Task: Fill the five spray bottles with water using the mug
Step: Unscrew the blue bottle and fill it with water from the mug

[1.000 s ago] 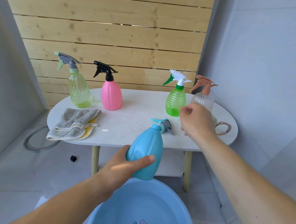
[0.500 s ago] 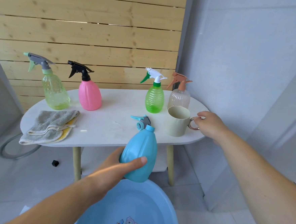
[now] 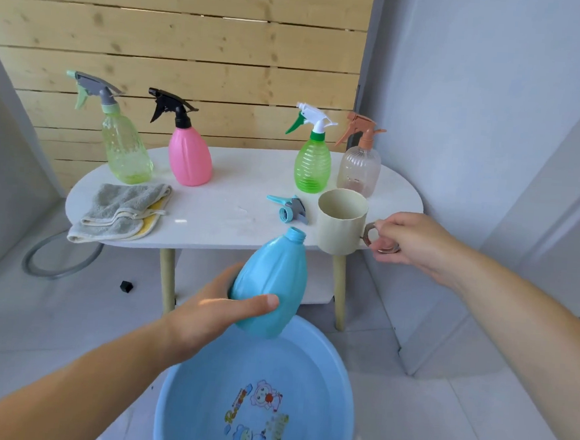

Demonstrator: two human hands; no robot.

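Left hand (image 3: pixel 207 308) gripping uncapped blue bottle (image 3: pixel 272 284), tilted above blue basin (image 3: pixel 336 377); right hand (image 3: pixel 407 241) pinching handle of cream mug (image 3: pixel 341 223) at table's (image 3: pixel 213 214) near right edge; blue spray cap (image 3: pixel 289 209) lying just left of mug

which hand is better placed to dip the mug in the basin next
Right, most likely. The right hand grips the mug by its handle, while the left hand holds the open blue bottle over the basin.

Uncapped blue bottle (image 3: pixel 274 273) tilts in air, cream mug (image 3: pixel 341 227) upright by table (image 3: pixel 220 221) edge
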